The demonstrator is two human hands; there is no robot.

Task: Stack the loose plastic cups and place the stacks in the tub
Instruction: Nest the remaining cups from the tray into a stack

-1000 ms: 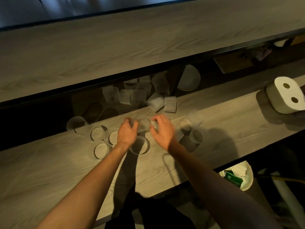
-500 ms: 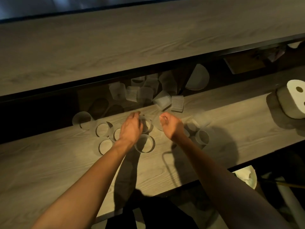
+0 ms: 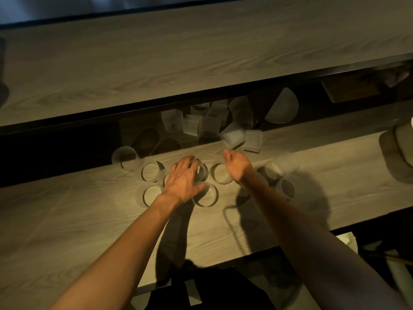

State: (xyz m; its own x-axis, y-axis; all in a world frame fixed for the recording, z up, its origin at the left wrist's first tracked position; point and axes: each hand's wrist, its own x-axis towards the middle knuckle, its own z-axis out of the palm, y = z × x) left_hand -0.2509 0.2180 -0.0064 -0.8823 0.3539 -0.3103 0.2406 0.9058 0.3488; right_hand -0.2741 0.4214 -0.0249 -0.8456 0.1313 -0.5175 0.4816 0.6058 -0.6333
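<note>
Head view. Loose cups (image 3: 150, 172) stand rim-up on the surface (image 3: 78, 220), with more tumbled behind. I cannot pick out the tub. My left grip (image 3: 183, 181) is spread wide, fingers lying over one cup (image 3: 202, 173), not closed round it. My right grip (image 3: 238, 167) is curled; holding anything? Cannot tell. Best plan: pinch the wall and lower it straight into a neighbour, rims level.
</note>
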